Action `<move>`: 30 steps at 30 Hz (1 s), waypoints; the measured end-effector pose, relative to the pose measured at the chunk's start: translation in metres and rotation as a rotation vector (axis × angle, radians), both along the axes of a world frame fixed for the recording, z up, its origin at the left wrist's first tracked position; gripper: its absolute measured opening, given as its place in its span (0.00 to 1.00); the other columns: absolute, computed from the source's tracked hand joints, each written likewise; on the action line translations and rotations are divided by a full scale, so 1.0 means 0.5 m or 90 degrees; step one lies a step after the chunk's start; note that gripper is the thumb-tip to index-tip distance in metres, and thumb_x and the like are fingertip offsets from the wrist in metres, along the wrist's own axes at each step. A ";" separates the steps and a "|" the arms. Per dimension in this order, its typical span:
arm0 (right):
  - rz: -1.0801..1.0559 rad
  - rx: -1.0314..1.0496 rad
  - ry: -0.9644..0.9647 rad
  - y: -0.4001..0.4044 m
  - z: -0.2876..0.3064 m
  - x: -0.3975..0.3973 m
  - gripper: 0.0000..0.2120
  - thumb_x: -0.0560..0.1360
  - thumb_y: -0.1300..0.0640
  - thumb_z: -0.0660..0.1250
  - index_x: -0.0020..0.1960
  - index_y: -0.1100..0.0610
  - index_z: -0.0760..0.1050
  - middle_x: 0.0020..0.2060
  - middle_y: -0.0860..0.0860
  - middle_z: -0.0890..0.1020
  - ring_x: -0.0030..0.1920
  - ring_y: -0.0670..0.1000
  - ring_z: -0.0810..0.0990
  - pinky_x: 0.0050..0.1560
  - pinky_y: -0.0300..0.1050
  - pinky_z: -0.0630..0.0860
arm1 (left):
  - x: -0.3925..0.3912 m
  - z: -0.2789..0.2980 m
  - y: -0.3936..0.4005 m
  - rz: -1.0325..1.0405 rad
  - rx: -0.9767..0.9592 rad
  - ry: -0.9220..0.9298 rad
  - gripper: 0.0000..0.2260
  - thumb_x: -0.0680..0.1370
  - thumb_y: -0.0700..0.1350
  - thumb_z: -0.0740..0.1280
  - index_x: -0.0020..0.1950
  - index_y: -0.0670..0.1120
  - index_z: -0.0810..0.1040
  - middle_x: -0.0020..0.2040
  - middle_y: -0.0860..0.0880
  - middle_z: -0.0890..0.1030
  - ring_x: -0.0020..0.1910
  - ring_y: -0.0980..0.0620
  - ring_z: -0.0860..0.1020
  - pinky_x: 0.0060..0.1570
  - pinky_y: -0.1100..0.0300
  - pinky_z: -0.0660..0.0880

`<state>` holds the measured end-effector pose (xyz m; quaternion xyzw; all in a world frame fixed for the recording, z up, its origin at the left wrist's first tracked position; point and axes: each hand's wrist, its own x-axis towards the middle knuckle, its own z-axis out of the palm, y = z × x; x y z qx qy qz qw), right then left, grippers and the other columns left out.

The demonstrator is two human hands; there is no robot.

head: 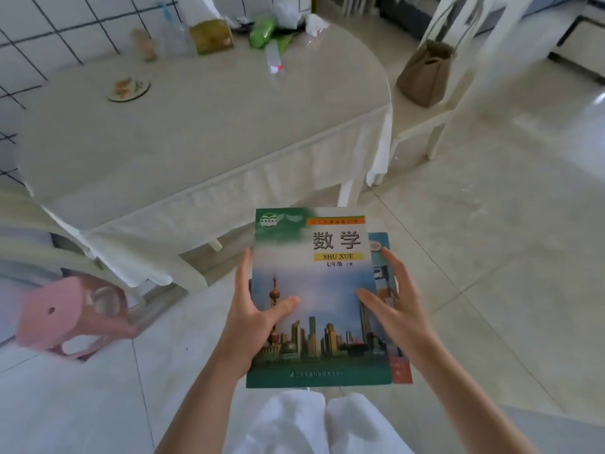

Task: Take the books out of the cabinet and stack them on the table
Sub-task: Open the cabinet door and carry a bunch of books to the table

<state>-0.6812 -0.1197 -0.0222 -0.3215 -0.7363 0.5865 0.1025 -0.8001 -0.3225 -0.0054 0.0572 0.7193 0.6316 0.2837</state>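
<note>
Pale floor tiles (pixel 491 257) are filling the lower view, and a bench (pixel 203 126) draped in a white cloth is standing ahead and to the left, a white chair (pixel 438 93) with a brown bag (pixel 424 77) on its seat sitting just beside its right end. At the bench's far edge a clutter of wrappers is lying: a green packet (pixel 262 31), a yellowish bag (pixel 211 36), and a small plate (pixel 128 89) resting nearer the middle. A pink stool (pixel 70 317) is showing at the left, tilted and blurred. Below the bench's near edge, over the floor and above the person's white-clad legs, a maths textbook (pixel 314 299) with a city skyline on its cover is lying face up on top of a second book (pixel 384 280), whose blue and red cover is peeking out along the right side. The left hand (pixel 255 309) is cradling the stack's left edge, fingers running up the side and thumb pressing onto the top cover. The right hand (pixel 393 303) is holding the right edge in a loose, half-spread grip, thumb lying on the maths cover and fingers reaching over the lower book; whether more books are sitting underneath is unclear, since the top cover is hiding them. Neither book is touching the bench.
</note>
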 end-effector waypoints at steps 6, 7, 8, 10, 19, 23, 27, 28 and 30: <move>0.080 -0.043 -0.006 -0.003 0.003 -0.199 0.36 0.62 0.41 0.72 0.68 0.35 0.63 0.64 0.46 0.75 0.61 0.56 0.77 0.53 0.61 0.79 | -0.144 -0.011 -0.029 0.081 -0.001 -0.004 0.43 0.70 0.41 0.77 0.75 0.64 0.57 0.70 0.58 0.71 0.67 0.55 0.73 0.58 0.58 0.77; 0.090 -0.046 -0.005 0.000 0.005 -0.232 0.36 0.62 0.43 0.72 0.68 0.36 0.64 0.64 0.45 0.74 0.61 0.56 0.77 0.53 0.61 0.79 | -0.168 -0.016 -0.027 0.093 -0.003 -0.005 0.43 0.70 0.41 0.77 0.75 0.64 0.57 0.69 0.58 0.72 0.66 0.55 0.73 0.57 0.59 0.78; 0.097 -0.053 -0.005 0.006 0.007 -0.266 0.34 0.64 0.46 0.73 0.67 0.37 0.65 0.63 0.45 0.74 0.60 0.56 0.78 0.52 0.60 0.80 | -0.193 -0.019 -0.023 0.108 -0.002 -0.009 0.42 0.70 0.41 0.77 0.74 0.65 0.57 0.69 0.58 0.72 0.66 0.55 0.74 0.55 0.60 0.78; 0.101 -0.091 -0.005 0.023 0.012 -0.339 0.31 0.70 0.57 0.74 0.66 0.40 0.64 0.60 0.44 0.75 0.58 0.54 0.79 0.48 0.55 0.83 | -0.245 -0.024 -0.013 0.139 -0.004 -0.006 0.42 0.70 0.42 0.77 0.75 0.64 0.57 0.69 0.59 0.71 0.66 0.56 0.73 0.58 0.58 0.77; 0.334 -0.189 -0.175 0.136 0.059 -0.676 0.14 0.71 0.57 0.74 0.53 0.46 0.74 0.48 0.48 0.85 0.49 0.50 0.84 0.52 0.57 0.81 | -0.477 -0.037 0.054 0.240 0.065 -0.044 0.42 0.69 0.40 0.77 0.73 0.64 0.59 0.67 0.52 0.76 0.61 0.48 0.79 0.55 0.43 0.79; 0.404 -0.163 -0.194 0.151 0.049 -0.814 0.36 0.58 0.46 0.80 0.63 0.49 0.72 0.53 0.48 0.84 0.52 0.52 0.84 0.50 0.57 0.81 | -0.560 -0.017 0.076 0.298 0.102 -0.044 0.41 0.71 0.35 0.74 0.73 0.63 0.59 0.64 0.52 0.77 0.58 0.49 0.81 0.51 0.43 0.80; 0.422 -0.199 -0.191 0.150 0.040 -0.923 0.31 0.61 0.56 0.80 0.62 0.51 0.73 0.53 0.49 0.85 0.53 0.52 0.84 0.54 0.58 0.80 | -0.639 -0.007 0.069 0.335 0.064 -0.001 0.40 0.68 0.36 0.77 0.67 0.67 0.62 0.61 0.49 0.78 0.58 0.48 0.80 0.49 0.48 0.81; 0.428 -0.209 -0.190 0.147 0.043 -0.949 0.30 0.63 0.61 0.79 0.62 0.53 0.73 0.53 0.49 0.85 0.54 0.52 0.83 0.55 0.57 0.79 | -0.661 -0.008 0.064 0.349 0.055 -0.006 0.41 0.67 0.36 0.77 0.67 0.66 0.61 0.60 0.48 0.79 0.55 0.48 0.81 0.46 0.51 0.82; 0.429 -0.223 -0.184 0.142 0.047 -1.003 0.29 0.65 0.67 0.77 0.63 0.56 0.72 0.54 0.52 0.84 0.54 0.53 0.83 0.55 0.53 0.80 | -0.709 -0.013 0.055 0.382 0.066 -0.038 0.42 0.68 0.35 0.76 0.70 0.63 0.58 0.58 0.47 0.79 0.51 0.48 0.83 0.42 0.52 0.82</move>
